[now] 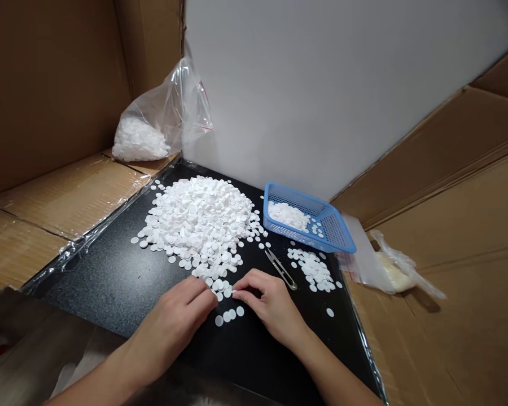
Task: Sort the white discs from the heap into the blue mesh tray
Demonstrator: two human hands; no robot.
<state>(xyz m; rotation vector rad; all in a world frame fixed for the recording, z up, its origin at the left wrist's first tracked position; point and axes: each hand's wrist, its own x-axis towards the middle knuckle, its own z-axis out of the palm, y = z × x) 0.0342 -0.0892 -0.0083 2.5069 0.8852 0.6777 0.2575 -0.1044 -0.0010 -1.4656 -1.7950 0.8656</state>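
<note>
Black tabletop, white discs, right hand pinching one, left hand alongside

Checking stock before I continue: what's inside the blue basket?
The blue basket holds a heap of white discs toward its left end, with several loose ones to the right. The heap hides its own lower layers and anything beneath it.

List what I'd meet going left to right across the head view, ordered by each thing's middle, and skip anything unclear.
Clear bag of white pieces → large pile of white discs → right hand → blue basket → small clear bag with pale yellow contents.
</note>
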